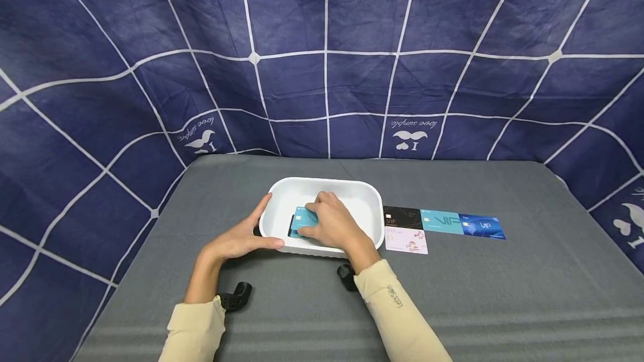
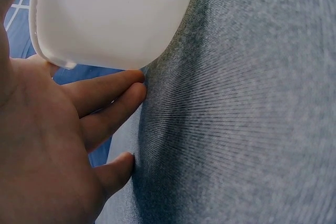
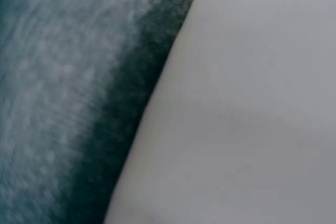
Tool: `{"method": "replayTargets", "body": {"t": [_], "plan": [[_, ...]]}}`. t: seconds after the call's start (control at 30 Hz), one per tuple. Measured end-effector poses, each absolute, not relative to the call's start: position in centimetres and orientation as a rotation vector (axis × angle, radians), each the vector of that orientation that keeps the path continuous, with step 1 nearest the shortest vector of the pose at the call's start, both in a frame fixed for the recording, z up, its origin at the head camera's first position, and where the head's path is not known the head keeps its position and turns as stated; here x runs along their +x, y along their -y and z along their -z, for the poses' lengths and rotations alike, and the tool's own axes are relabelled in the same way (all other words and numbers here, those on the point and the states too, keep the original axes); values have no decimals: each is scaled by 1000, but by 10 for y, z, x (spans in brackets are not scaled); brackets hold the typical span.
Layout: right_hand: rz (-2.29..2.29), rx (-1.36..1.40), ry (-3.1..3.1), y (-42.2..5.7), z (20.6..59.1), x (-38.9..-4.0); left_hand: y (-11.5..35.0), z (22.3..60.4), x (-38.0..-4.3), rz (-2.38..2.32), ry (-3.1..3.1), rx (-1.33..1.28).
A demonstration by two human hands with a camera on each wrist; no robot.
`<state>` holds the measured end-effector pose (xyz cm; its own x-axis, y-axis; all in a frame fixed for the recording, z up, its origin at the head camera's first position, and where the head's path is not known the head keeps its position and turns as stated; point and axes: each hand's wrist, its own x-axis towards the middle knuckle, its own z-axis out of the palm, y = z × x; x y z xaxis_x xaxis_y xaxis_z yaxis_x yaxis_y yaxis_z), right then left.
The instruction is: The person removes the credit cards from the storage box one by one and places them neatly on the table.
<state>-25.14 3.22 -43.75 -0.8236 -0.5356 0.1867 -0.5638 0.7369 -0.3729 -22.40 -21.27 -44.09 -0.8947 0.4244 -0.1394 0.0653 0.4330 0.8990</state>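
Note:
A white plastic box (image 1: 371, 205) stands on the grey cloth. My left hand (image 1: 240, 242) rests at its left end, thumb along the front rim and the other fingers spread along the side. In the left wrist view those fingers look fairly straight against the box's white wall (image 2: 118, 19). Inside the box my right hand (image 1: 332, 222) pinches a light blue card (image 1: 303, 218) between thumb and fingers. Another card with a dark edge shows partly beneath it. The right wrist view has only the box's outer wall (image 3: 241, 103) and cloth, with the hand out of sight.
Right of the box lie a black VIP card (image 1: 402, 218), a teal VIP card (image 1: 441, 222) and a blue VIP card (image 1: 482, 226) in a row. A pink card (image 1: 406, 240) sits below the black one. A dark blue curtain (image 1: 362, 88) hangs behind the grey cloth surface (image 1: 302, 306).

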Motion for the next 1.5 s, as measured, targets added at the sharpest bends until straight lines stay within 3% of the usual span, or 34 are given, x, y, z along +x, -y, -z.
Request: {"method": "replayTargets", "body": {"t": [0.53,1.5], "plan": [[-838,892,2603,-38,434,-242,211,440,-224,-1418,-2378,424],[-759,993,2559,-57,418,-228,211,440,-223,-1395,-2405,402]]}}
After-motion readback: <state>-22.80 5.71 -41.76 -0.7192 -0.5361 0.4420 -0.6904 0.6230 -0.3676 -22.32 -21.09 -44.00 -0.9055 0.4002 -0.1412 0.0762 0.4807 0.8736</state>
